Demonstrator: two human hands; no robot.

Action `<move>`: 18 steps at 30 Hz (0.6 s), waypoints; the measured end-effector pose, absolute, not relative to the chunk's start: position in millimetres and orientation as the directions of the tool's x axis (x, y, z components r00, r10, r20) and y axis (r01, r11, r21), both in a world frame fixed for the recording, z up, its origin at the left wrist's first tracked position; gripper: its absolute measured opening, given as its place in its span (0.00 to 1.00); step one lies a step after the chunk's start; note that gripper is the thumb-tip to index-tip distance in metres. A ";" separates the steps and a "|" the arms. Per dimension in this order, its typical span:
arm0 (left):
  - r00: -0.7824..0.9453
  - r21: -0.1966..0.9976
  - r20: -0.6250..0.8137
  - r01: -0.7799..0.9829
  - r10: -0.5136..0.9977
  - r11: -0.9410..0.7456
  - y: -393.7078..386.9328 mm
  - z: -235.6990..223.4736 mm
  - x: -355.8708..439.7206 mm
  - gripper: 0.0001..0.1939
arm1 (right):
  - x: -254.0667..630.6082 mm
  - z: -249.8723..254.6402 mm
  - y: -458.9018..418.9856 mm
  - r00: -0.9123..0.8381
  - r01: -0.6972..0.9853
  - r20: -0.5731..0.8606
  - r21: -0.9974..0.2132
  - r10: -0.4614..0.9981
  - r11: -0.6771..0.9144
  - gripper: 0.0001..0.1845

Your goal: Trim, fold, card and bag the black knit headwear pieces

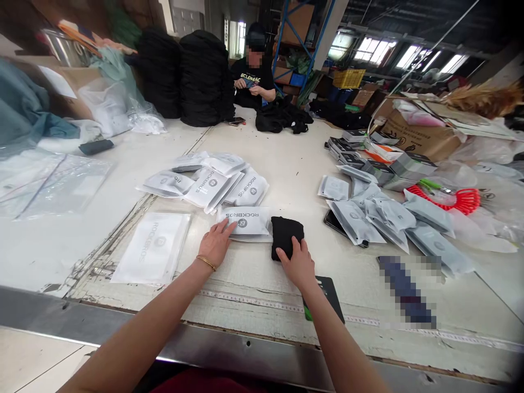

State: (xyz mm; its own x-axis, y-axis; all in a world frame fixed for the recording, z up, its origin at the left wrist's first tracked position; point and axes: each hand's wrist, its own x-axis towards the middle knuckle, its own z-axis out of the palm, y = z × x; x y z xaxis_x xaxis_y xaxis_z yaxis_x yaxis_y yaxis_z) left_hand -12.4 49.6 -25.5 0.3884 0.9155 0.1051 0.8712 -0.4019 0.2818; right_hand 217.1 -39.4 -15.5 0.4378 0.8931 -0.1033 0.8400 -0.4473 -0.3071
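My left hand (216, 243) rests with its fingertips on the left end of a frosted ROCKBROS bag (251, 218), fingers apart. To the right of that bag lies a folded black cloth item (286, 232). My right hand (298, 265) lies over its lower right part, thumb and fingers spread on the fabric. A flat ROCKBROS bag (153, 248) is left of my left hand. Behind it sits a pile of filled ROCKBROS bags (213, 183). Partly under my right forearm is a dark card with green on it (327, 297).
A printed measuring tape (254, 300) runs along the table's front. At right are more filled bags (356, 218) over a phone (339, 225), small boxes (376, 169) and a red coiled hose (466, 201). Clear plastic (53, 183) lies left. A person (256, 76) sits across the table beside black fabric stacks (204, 76).
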 end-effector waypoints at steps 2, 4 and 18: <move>0.376 0.271 0.113 0.879 0.920 -0.393 42.1 -25.2 -21.2 0.24 | 205.7 -14.7 -49.1 0.441 0.844 -0.093 -0.297 0.893 -0.448 0.37; 0.354 0.262 0.123 0.890 0.927 -0.374 28.2 -24.6 -28.2 0.24 | 195.2 -15.0 -59.0 0.421 0.862 -0.077 -0.275 0.904 -0.425 0.36; 0.051 0.279 0.108 0.957 0.993 -0.079 20.2 -37.9 -148.5 0.26 | 151.5 -15.8 -68.8 0.106 0.943 0.275 -0.334 0.956 -0.009 0.23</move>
State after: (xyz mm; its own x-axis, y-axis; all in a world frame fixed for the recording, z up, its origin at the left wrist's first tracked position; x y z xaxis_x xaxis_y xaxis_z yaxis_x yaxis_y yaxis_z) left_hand -148.5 20.2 -37.9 0.0511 0.9929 0.1076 0.9571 -0.0795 0.2788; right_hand 151.5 -68.8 -15.8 0.1063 0.9556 0.2747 0.9426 -0.0089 -0.3339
